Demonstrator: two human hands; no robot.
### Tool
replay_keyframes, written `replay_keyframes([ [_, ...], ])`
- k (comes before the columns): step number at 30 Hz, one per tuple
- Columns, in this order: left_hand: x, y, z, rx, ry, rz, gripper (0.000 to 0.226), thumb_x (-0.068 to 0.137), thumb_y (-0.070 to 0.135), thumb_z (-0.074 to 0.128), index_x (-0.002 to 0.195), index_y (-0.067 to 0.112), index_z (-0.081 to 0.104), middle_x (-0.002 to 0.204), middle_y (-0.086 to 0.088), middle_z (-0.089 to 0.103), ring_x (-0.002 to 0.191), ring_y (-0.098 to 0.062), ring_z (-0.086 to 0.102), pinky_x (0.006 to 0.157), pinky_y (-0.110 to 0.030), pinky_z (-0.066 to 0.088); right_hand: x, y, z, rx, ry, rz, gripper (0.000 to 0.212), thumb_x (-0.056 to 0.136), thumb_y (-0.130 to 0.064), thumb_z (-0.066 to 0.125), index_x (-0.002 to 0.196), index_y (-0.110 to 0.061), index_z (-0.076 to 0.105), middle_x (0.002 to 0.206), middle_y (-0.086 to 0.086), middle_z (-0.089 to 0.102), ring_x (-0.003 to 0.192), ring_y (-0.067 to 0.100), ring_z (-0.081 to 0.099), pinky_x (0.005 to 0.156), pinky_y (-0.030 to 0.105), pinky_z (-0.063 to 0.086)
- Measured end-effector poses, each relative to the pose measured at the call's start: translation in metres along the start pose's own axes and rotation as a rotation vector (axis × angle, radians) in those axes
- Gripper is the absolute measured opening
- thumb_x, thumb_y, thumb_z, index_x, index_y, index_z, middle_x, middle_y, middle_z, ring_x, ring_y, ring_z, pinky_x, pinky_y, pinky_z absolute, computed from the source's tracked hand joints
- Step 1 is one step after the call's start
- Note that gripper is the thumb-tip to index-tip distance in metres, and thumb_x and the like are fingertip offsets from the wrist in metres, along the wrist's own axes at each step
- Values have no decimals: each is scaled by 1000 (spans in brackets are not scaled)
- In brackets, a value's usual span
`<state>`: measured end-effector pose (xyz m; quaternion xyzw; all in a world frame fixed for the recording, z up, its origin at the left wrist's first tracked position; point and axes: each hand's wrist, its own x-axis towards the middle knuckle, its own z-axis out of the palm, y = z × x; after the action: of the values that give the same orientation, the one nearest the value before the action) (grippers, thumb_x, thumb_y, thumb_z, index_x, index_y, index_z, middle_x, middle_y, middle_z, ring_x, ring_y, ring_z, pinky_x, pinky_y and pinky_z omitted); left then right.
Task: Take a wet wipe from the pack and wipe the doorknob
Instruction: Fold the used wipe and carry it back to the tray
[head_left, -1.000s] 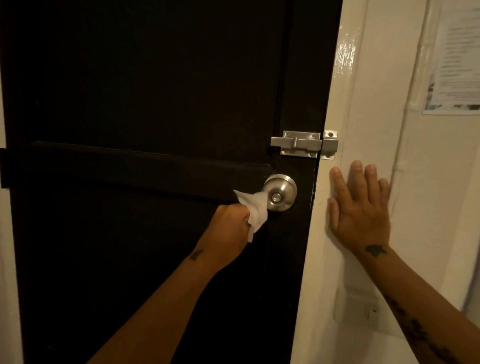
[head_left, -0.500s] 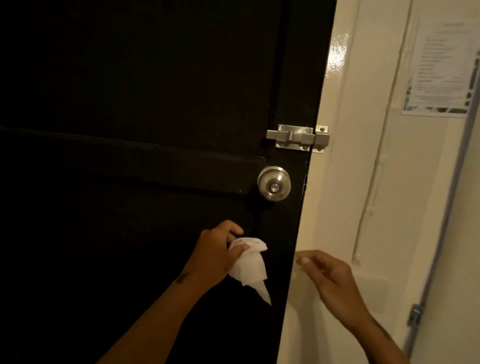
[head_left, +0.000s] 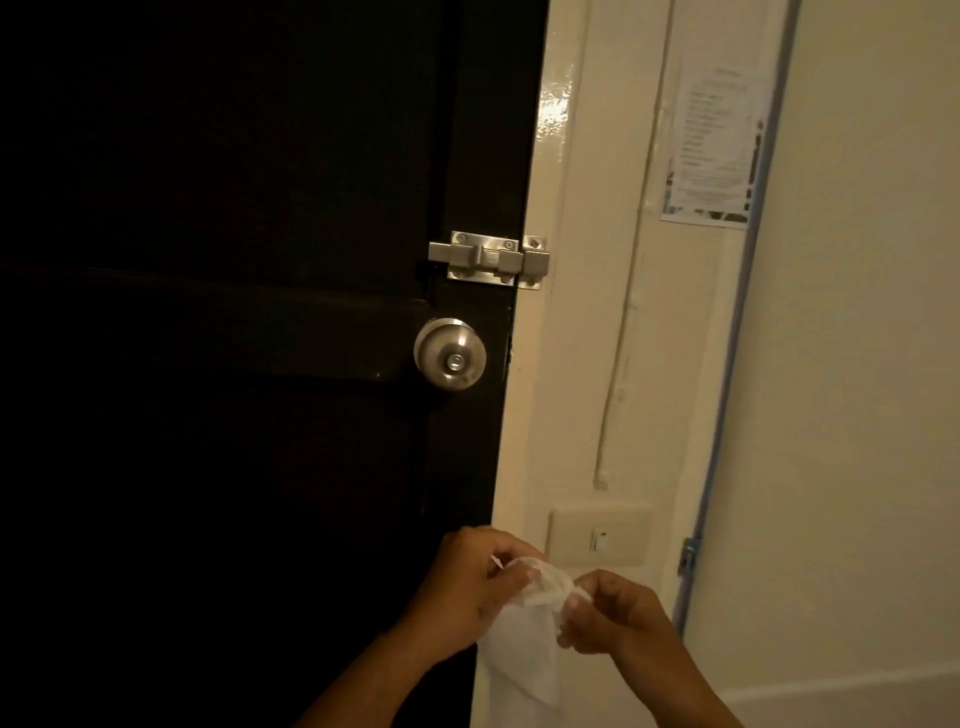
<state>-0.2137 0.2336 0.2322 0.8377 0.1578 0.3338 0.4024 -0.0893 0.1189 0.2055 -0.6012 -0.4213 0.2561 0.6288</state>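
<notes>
A round silver doorknob (head_left: 450, 359) sits near the right edge of the dark door (head_left: 234, 364), with nothing touching it. Well below it, both hands hold one white wet wipe (head_left: 522, 644). My left hand (head_left: 467, 587) pinches the wipe's upper left part. My right hand (head_left: 618, 618) pinches its upper right part, and the rest of the wipe hangs down between the wrists. The wipe pack is not in view.
A silver slide bolt (head_left: 488, 260) bridges the door and the cream frame (head_left: 540, 338) above the knob. A light switch (head_left: 600, 538) is on the wall just behind my hands. A printed notice (head_left: 711, 140) hangs higher up, beside a blue pipe (head_left: 737, 312).
My left hand has left the knob and dropped with the wipe. My right hand came off the door frame and took hold of the wipe too. The view has shifted right.
</notes>
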Motion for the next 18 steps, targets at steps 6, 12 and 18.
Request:
replay_keyframes([
  [6, 9, -13, 40, -309, -352, -234, 38, 68, -1, 74, 86, 31, 62, 103, -3, 63, 93, -15, 62, 74, -16, 53, -29, 26, -46, -23, 191, 113, 21, 86, -2, 55, 66, -4, 57, 51, 3, 64, 45, 11, 58, 46, 18, 42],
  [12, 2, -29, 106, -327, -500, -226, 10, 84, 13, 62, 77, 19, 65, 72, 4, 63, 62, -2, 58, 54, -10, 44, -72, 55, -98, -76, 331, 226, 19, 87, -4, 56, 68, -7, 56, 57, 3, 63, 48, 9, 59, 45, 15, 41],
  [18, 4, -36, 192, -317, -584, -253, 24, 90, 20, 53, 66, 20, 55, 64, 3, 53, 61, -9, 49, 52, -19, 40, -101, 87, -156, 10, 439, 295, 13, 86, -5, 55, 74, -9, 55, 69, 7, 63, 65, 17, 63, 60, 27, 50],
])
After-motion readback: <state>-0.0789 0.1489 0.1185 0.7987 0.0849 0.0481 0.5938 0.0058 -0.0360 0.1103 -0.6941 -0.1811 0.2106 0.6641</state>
